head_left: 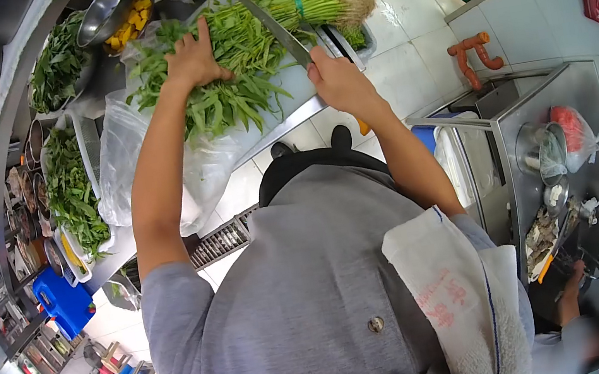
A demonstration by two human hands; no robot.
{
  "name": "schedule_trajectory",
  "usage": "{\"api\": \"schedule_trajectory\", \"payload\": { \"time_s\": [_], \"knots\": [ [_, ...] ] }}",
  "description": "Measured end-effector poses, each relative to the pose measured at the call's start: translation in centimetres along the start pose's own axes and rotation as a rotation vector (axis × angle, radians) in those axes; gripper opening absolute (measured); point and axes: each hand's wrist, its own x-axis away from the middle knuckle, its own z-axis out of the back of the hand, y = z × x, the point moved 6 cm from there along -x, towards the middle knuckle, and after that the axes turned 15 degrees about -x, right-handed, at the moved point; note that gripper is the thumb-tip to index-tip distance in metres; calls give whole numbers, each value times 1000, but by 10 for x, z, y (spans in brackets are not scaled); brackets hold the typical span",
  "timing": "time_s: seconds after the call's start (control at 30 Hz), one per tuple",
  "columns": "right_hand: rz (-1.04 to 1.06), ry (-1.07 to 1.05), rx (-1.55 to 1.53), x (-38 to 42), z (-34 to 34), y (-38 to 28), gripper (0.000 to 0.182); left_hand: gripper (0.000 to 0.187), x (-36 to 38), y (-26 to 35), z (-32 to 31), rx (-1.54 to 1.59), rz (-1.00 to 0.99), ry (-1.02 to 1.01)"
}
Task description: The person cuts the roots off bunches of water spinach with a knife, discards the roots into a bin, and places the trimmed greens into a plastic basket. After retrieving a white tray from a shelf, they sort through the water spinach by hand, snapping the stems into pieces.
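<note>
Head view: left hand [194,56] flat on greens [246,47], right hand [336,81] gripping knife [274,26], bowls [103,13] behind.

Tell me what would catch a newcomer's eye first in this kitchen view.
The big bundle of greens lying across the cutting board at top centre, tied with a green band near its roots. The left hand presses down on the greens while the right hand holds a knife over them. More greens fill trays along the counter at left.
</note>
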Motion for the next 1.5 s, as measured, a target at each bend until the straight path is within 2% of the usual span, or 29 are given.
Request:
{"api": "schedule_trajectory", "payload": {
  "time_s": [0.03, 0.1, 0.13, 0.2, 0.3, 0.37, 0.43, 0.47, 0.53, 0.57, 0.63, 0.67, 0.73, 0.77, 0.83, 0.87, 0.93, 0.97, 1.03, 1.13, 1.27, 1.5],
  "knots": [
    [-39, -18, 8, 2, 0, -3, 16, 137, -1, 1, 0, -2, 1, 1],
    [-73, -43, 13, 6, -3, -13, 16, 118, 3, -3, 6, 79, 27, 49],
    [-57, -7, 30, 10, -3, -20, 17, 118, 7, -3, 9, 80, 35, 47],
    [-42, 20, 73, 17, -6, -28, 17, 98, 18, 5, 15, 138, 29, 19],
    [29, -17, 82, 24, -17, -39, 17, 95, 27, 10, 16, 234, 31, -40],
    [-13, -69, 104, 22, -29, -36, 16, 99, 29, 5, 9, 242, 62, -63],
    [-44, -79, 228, 20, -38, -28, 16, 106, 30, 0, 6, 237, 3, 66],
    [-39, -86, 231, 20, -38, -26, 16, 106, 25, -13, -4, 242, 10, 65],
    [-94, -154, 229, 18, -38, -26, 20, 103, 24, -43, -4, 610, -215, 287],
    [-94, -159, 229, 18, -39, -27, 20, 103, 26, -60, -6, 611, -211, 284],
    [-129, -172, 256, 16, -40, -26, 19, 92, 38, -88, 12, 1106, -145, 40],
    [-128, -175, 259, 16, -42, -24, 19, 92, 36, -91, 16, 1109, -142, 40],
    [-61, -123, 250, 15, -44, -24, 17, 85, 31, -101, 32, 735, -114, 339],
    [-58, -130, 254, 14, -46, -24, 17, 85, 26, -93, 28, 741, -106, 339],
    [-65, -117, 259, 14, -48, -26, 17, 107, 16, -56, 25, 459, -93, 497],
    [-63, -122, 265, 14, -48, -29, 17, 107, 19, -35, 27, 466, -88, 497],
    [-119, -151, 317, 15, -47, -33, 18, 127, 27, 2, 15, 219, 72, 195],
    [-120, -152, 327, 16, -47, -35, 18, 127, 27, 8, 9, 228, 72, 196],
    [-102, -142, 356, 19, -44, -39, 18, 145, 25, 21, -12, 200, 78, 109],
    [-50, -92, 353, 28, -41, -44, 18, 132, 24, 23, -22, 215, 97, 127],
    [-99, -112, 415, 30, -31, -48, 18, 115, 30, 27, -15, 212, 104, 179],
    [-187, -206, 501, 34, -20, -53, 17, 99, 29, 27, -18, 199, 94, 290]
  ]
}}
